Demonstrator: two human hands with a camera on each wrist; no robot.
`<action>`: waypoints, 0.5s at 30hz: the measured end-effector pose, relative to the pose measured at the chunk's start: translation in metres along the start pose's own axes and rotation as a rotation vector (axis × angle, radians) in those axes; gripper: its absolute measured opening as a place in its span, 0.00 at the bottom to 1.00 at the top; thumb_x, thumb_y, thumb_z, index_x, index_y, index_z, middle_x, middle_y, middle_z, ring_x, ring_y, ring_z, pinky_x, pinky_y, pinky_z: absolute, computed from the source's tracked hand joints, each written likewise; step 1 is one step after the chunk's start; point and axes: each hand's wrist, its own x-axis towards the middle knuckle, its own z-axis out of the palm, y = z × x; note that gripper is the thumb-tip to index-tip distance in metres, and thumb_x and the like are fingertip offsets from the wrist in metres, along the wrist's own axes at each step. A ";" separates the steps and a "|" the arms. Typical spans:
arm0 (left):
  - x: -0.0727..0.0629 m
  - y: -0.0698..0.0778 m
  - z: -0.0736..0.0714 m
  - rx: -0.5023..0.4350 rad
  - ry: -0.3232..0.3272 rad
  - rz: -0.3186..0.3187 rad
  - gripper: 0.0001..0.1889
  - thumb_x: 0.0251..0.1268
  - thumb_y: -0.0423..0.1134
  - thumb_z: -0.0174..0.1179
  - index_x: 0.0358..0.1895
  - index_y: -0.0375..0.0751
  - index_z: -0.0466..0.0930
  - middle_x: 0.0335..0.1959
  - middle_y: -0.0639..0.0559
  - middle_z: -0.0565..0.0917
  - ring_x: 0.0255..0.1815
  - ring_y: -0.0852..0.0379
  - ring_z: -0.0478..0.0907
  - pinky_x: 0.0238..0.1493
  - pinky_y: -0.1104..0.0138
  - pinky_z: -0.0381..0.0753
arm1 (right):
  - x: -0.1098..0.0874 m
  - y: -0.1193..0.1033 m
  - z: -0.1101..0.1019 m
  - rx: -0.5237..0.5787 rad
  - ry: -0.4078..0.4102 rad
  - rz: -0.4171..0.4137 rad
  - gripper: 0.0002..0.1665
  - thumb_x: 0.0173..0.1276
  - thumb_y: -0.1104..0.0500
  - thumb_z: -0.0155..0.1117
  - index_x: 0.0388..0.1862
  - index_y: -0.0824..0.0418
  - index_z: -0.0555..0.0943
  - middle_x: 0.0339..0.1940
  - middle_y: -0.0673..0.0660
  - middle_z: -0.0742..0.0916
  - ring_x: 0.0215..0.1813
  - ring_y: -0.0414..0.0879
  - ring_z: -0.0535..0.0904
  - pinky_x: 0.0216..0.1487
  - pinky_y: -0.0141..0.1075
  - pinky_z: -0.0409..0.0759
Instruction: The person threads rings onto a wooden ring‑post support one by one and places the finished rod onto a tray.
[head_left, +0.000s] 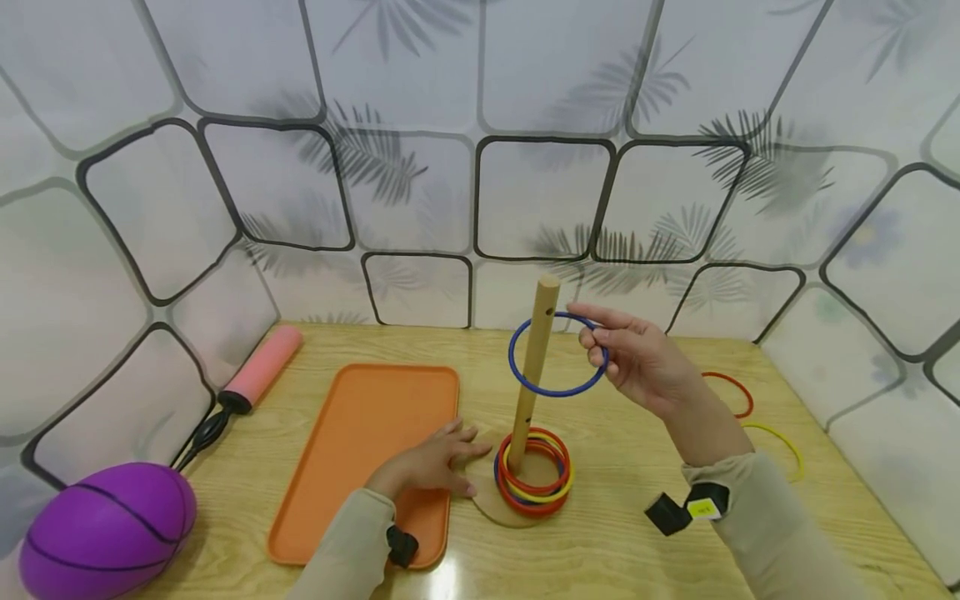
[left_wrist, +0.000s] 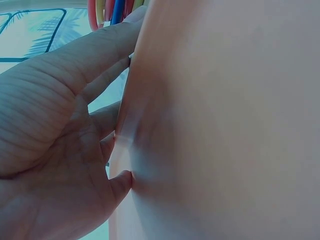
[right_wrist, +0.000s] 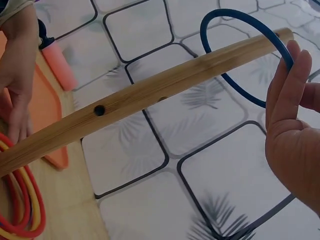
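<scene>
My right hand pinches a blue ring at its right side. The ring encircles the upper part of a wooden pole, and the right wrist view shows the pole passing through it. Several red, yellow and blue rings lie stacked around the foot of the pole, on a round wooden base. My left hand rests with spread fingers at the base's left side, over the right edge of the orange tray. In the left wrist view the tray's surface fills the right half.
A red ring and a yellow ring lie on the wooden table at the right, partly behind my right forearm. At the left are a purple ball and a pink pump. Patterned wall panels enclose the table.
</scene>
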 end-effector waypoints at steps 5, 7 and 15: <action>-0.001 0.000 -0.001 0.012 -0.002 0.004 0.35 0.54 0.42 0.69 0.67 0.43 0.69 0.72 0.36 0.57 0.75 0.36 0.38 0.68 0.39 0.44 | -0.006 0.020 -0.015 0.029 0.019 0.031 0.28 0.75 0.74 0.28 0.63 0.66 0.73 0.37 0.59 0.82 0.35 0.42 0.84 0.35 0.24 0.80; -0.001 0.000 -0.001 0.014 -0.001 0.005 0.35 0.54 0.42 0.69 0.67 0.43 0.69 0.72 0.36 0.57 0.75 0.36 0.38 0.68 0.39 0.44 | -0.010 0.028 -0.020 0.032 0.034 0.036 0.29 0.74 0.75 0.27 0.63 0.66 0.73 0.37 0.58 0.82 0.35 0.42 0.84 0.35 0.24 0.80; 0.000 0.000 0.000 0.015 -0.006 -0.004 0.35 0.54 0.43 0.69 0.67 0.43 0.69 0.73 0.38 0.57 0.75 0.37 0.38 0.68 0.40 0.44 | -0.029 0.064 -0.049 0.055 0.059 0.063 0.31 0.75 0.74 0.24 0.64 0.64 0.72 0.38 0.57 0.81 0.37 0.41 0.84 0.37 0.24 0.79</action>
